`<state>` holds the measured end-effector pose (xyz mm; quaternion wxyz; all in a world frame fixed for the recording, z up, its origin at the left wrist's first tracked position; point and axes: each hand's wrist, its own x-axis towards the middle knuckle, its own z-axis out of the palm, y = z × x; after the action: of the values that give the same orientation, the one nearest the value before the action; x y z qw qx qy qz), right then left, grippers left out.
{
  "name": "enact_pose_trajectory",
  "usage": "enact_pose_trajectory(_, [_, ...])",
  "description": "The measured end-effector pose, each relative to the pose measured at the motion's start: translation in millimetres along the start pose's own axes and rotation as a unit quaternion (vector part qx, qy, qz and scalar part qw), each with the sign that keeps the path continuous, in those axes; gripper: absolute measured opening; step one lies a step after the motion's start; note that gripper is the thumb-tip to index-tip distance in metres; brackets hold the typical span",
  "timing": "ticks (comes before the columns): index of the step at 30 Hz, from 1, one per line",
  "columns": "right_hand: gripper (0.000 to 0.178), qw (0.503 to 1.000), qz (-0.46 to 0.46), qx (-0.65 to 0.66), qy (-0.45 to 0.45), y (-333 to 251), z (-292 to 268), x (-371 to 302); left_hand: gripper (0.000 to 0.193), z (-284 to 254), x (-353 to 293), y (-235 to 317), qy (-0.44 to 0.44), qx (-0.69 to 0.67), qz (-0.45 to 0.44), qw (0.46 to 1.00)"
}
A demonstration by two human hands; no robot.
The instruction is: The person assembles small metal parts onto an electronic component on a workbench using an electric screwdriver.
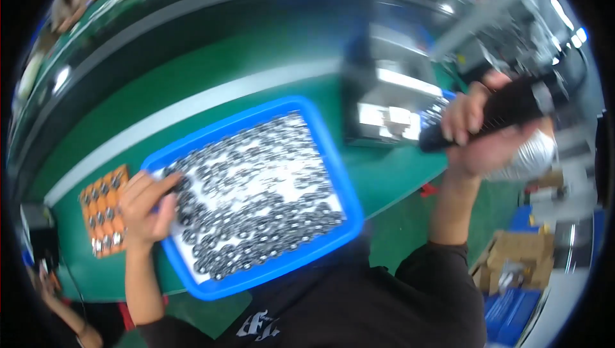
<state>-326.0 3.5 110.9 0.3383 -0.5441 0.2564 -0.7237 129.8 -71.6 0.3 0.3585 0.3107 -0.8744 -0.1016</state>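
Note:
My right hand (477,124) is wrapped round a thick black tool (519,101), by its shape an electric screwdriver, held up at the right and blurred by motion. Over the left edge of a blue tray (353,210) is my left hand (146,207), its fingers curled and thumb near the index finger. Dark parts lie at those fingertips; whatever is pinched there is too small to make out. Many small round metal parts (256,220) lie in rows on the tray's white bottom. An orange holder (106,223) with several metal pieces set in it lies left of my left hand.
Beyond the tray's right side stands a silver metal box-like device (391,105). A pale strip (211,95) crosses the green bench (384,181). Other people's arms show at the lower left and top left. Cardboard boxes (519,258) stand on the floor at right.

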Motion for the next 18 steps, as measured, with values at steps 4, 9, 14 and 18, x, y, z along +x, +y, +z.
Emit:
enact_pose_trajectory(4, [0.091,0.998,0.024,-0.023,0.059,6,-13,11,0.02,-12,-6,-7,0.032,0.006,-0.008,0.999])
enact_pose_trajectory(9, [0.089,0.993,0.019,-0.071,0.09,28,-19,15,0.011,-3,-2,6,-0.003,0.027,0.014,1.0])
enact_pose_trajectory(14, [0.085,0.993,0.065,-0.039,0.093,31,-31,6,0.018,5,4,-5,-0.01,0.024,0.084,0.996])
enact_pose_trajectory(18, [0.084,0.995,0.085,-0.02,0.042,32,-18,3,0.025,-8,-6,-7,-0.013,0.02,0.07,0.997])
